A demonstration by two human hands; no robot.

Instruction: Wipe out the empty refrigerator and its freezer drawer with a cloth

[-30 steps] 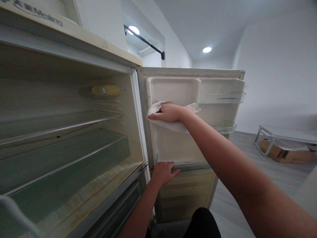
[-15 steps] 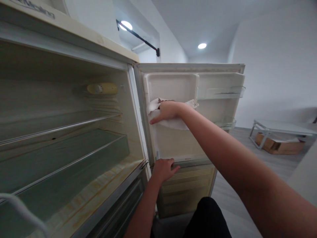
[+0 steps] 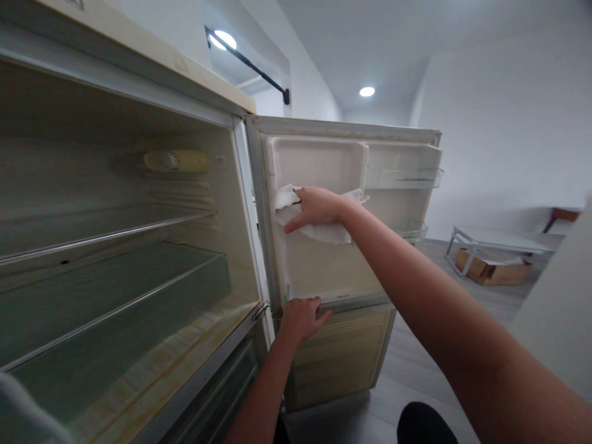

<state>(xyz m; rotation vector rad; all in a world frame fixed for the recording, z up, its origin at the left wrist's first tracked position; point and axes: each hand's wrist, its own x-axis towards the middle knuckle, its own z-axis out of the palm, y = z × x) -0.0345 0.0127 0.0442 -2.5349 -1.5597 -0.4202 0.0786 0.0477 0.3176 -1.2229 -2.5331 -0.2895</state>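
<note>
My right hand (image 3: 319,206) presses a crumpled white cloth (image 3: 333,233) against the inner panel of the open upper fridge door (image 3: 324,271). Its fingers are closed into the cloth, and the thumb points down to the left. Below it, my left hand (image 3: 303,317) grips the lower edge of that same door near the hinge side, its thumb a little apart from the fingers. Part of the cloth is hidden beneath my right hand and wrist.
To the left is the fridge compartment with glass shelves (image 3: 106,240) and a yellowed, stained floor (image 3: 157,357). The lower door (image 3: 342,357) also stands open. Clear door racks (image 3: 402,179) line the far side. Behind are a low table (image 3: 499,239) and a cardboard box (image 3: 497,271).
The view has shifted slightly to the right, and the upper door looks swung a little. Both hands keep nearly the same places on the door, the cloth still under my right hand.
</note>
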